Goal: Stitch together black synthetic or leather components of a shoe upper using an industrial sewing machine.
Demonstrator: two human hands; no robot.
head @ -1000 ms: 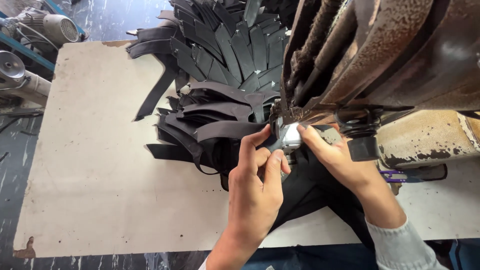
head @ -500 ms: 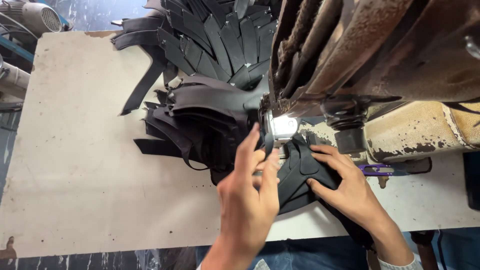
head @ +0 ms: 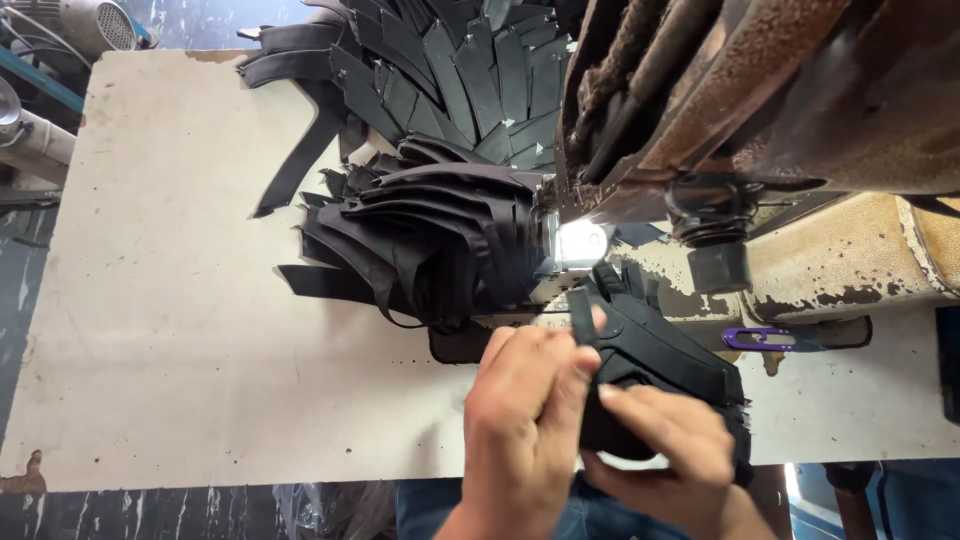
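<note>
Both hands, left (head: pixel 525 420) and right (head: pixel 665 440), pinched a matte black shaped leather piece (head: pixel 650 350) in their grip, near the rusty sewing machine (head: pixel 760 90), right of fanned black strips (head: pixel 440 240) on the worn bench (head: pixel 180 330).

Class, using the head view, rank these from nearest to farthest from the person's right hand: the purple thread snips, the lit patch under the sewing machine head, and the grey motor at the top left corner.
1. Purple thread snips: on the table, just up and right of the right hand.
2. Lit patch: above the hand, under the machine head; only slightly farther.
3. Grey motor: far upper-left corner, beyond the table edge.
</note>
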